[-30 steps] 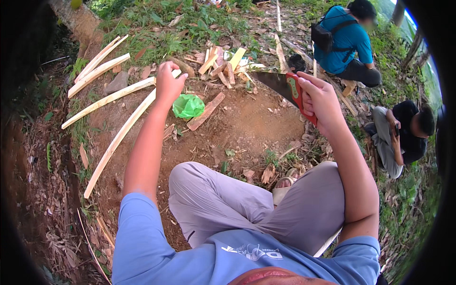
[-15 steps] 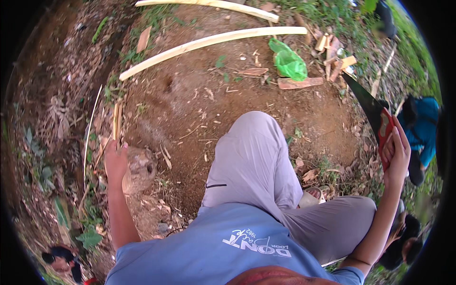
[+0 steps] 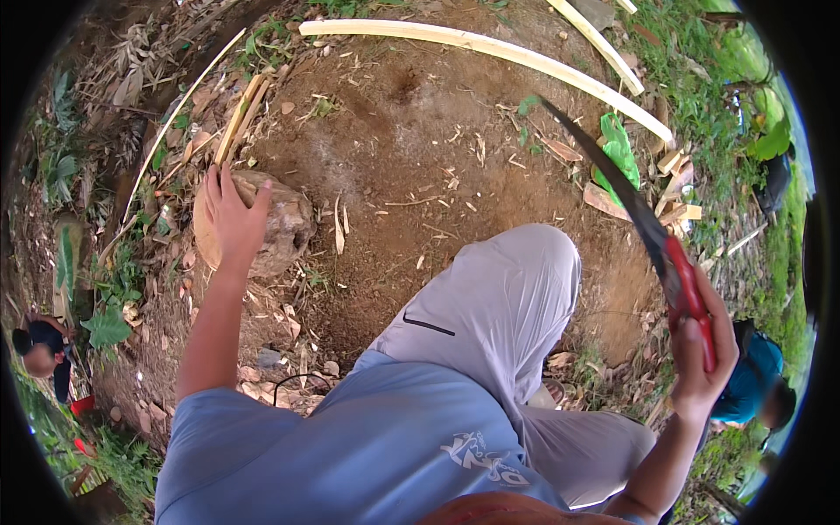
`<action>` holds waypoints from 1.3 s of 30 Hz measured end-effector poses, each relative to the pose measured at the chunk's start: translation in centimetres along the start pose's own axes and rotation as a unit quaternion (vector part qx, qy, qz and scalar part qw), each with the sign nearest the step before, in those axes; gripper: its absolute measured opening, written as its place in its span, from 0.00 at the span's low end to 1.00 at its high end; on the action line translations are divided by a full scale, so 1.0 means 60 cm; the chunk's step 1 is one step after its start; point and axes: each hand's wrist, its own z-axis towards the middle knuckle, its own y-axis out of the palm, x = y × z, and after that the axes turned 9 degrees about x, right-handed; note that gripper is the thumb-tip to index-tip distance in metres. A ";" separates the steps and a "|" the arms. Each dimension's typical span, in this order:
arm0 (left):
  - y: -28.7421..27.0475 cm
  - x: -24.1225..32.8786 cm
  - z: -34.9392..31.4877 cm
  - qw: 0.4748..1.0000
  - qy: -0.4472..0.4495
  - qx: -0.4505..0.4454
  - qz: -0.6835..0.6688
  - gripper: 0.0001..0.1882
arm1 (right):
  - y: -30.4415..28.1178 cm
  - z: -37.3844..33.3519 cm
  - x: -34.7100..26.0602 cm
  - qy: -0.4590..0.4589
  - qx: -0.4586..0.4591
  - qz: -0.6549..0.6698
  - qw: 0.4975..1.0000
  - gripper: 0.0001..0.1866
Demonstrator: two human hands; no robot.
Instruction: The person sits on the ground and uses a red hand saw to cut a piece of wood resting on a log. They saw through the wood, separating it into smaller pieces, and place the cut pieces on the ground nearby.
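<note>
My right hand (image 3: 700, 350) is closed round the red handle of a hand saw (image 3: 626, 188). Its long dark blade slants up and to the left over the ground. On the left, my left hand (image 3: 234, 214) lies over a short log (image 3: 284, 219), fingers spread. Its fingertips reach the near end of a narrow split wood piece (image 3: 241, 118), which points away from me beyond the log. Whether the fingertips press on that piece I cannot tell.
A long pale wood strip (image 3: 472, 39) lies across the far ground, another strip (image 3: 599, 44) beyond it. A green plastic bag (image 3: 619, 153) and wood offcuts (image 3: 678, 197) lie at the right. People are at the right (image 3: 752, 376) and lower left (image 3: 48, 350). Wood chips litter the soil.
The view has turned toward the left. My right hand has brought the saw inward, its blade now over the ground ahead. My left hand's fingers now show spread over the log.
</note>
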 end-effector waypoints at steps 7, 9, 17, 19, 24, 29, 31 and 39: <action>-0.007 -0.032 0.004 0.999 0.004 -0.023 0.030 0.48 | 0.385 0.104 -0.057 -0.364 -0.090 0.033 0.927 0.31; -0.003 0.002 0.010 0.999 0.005 -0.030 0.014 0.47 | 0.504 0.096 -0.025 -0.414 -0.110 -0.073 0.901 0.30; -0.010 -0.008 0.005 0.997 -0.018 -0.067 -0.013 0.46 | 0.327 0.006 0.085 -0.341 -0.189 -0.139 0.910 0.36; 0.004 -0.043 0.009 0.998 -0.005 -0.062 0.008 0.47 | 0.196 -0.009 0.106 -0.194 -0.266 -0.190 0.925 0.35; 0.019 -0.024 0.029 0.989 -0.053 -0.092 0.107 0.51 | 0.001 -0.098 0.174 0.150 -0.365 -0.352 0.849 0.38; 0.026 0.000 0.051 0.982 -0.039 -0.113 0.147 0.51 | -0.075 -0.112 0.257 0.309 -0.471 -0.174 0.808 0.40; 0.008 0.021 0.051 0.980 -0.037 -0.130 0.149 0.49 | -0.067 -0.105 0.270 0.298 -0.408 -0.168 0.846 0.40; 0.009 -0.004 0.049 0.980 -0.003 -0.142 0.143 0.45 | -0.043 -0.134 0.479 0.347 -0.479 -0.145 0.793 0.43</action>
